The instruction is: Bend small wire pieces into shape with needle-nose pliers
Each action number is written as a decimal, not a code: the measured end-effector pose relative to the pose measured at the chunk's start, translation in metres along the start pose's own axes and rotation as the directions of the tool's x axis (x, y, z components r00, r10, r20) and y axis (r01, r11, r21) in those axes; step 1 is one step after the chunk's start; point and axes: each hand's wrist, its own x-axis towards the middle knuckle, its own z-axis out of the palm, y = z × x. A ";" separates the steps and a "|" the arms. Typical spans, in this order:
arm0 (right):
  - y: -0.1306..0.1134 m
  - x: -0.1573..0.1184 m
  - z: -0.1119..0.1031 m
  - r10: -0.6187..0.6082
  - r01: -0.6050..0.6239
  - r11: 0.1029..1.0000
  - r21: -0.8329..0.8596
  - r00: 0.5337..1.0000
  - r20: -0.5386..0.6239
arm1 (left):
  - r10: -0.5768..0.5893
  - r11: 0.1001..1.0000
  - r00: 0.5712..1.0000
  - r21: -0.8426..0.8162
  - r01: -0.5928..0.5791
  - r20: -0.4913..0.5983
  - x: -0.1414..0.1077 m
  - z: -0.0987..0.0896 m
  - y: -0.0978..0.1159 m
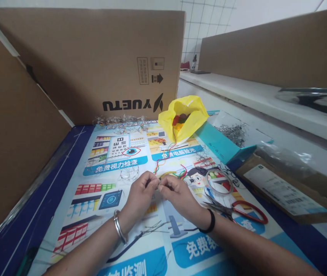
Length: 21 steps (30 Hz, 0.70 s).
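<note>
Both my hands meet over the middle of the printed sheet, fingertips nearly touching. My left hand (pixel 144 193), with a silver bangle at the wrist, is closed in a pinch. My right hand (pixel 177 195), a black band at its wrist, pinches too. What they hold between the fingertips is too small to make out. Coloured cords (pixel 183 171), red, green and yellow, lie just beyond the fingers, and thin strands run up to a yellow bag (pixel 185 119) with red and orange material inside. Red-handled scissors (pixel 235 211) lie right of my right hand.
A roll of clear tape (pixel 219 181) sits above the scissors. At the right are a teal box (pixel 229 134) of thin wire pieces and a brown package (pixel 290 188). Tangled wire (pixel 123 120) lies before the cardboard wall (pixel 80 65). Dark wires (pixel 140 235) lie near my left wrist.
</note>
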 end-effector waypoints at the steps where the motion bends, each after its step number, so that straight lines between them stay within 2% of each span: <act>1: 0.000 0.001 -0.001 0.003 -0.003 1.000 -0.012 1.000 0.016 | -0.017 1.000 1.000 -0.015 0.017 0.016 0.001 0.000 0.000; 4: -0.001 0.008 -0.015 0.037 -0.021 0.994 -0.108 0.989 0.140 | -0.074 0.996 0.995 -0.051 0.078 0.072 0.007 -0.005 0.001; 6: -0.004 0.011 -0.029 0.034 0.026 0.933 -0.358 0.987 0.160 | -0.084 0.993 0.994 -0.079 0.089 0.067 0.011 -0.010 0.003; 8: -0.008 0.012 -0.042 -0.038 0.128 0.782 -0.610 0.987 0.159 | -0.083 0.988 0.995 -0.123 0.089 0.054 0.014 -0.016 0.005; 10: -0.010 0.011 -0.051 -0.074 0.256 0.599 -0.759 0.961 0.266 | -0.069 0.983 0.997 -0.166 0.076 0.044 0.016 -0.021 0.008; 13: -0.009 0.009 -0.052 -0.036 0.348 0.425 -0.836 0.929 0.368 | -0.046 0.977 0.998 -0.206 0.055 0.049 0.017 -0.026 0.012; 15: -0.008 0.009 -0.047 -0.022 0.370 0.355 -0.858 0.921 0.388 | -0.033 0.976 0.998 -0.215 0.042 0.047 0.017 -0.028 0.015; 21: -0.014 0.021 -0.034 0.016 0.402 0.283 -0.871 0.906 0.423 | 0.004 0.991 0.999 -0.136 0.002 0.047 0.017 -0.038 0.021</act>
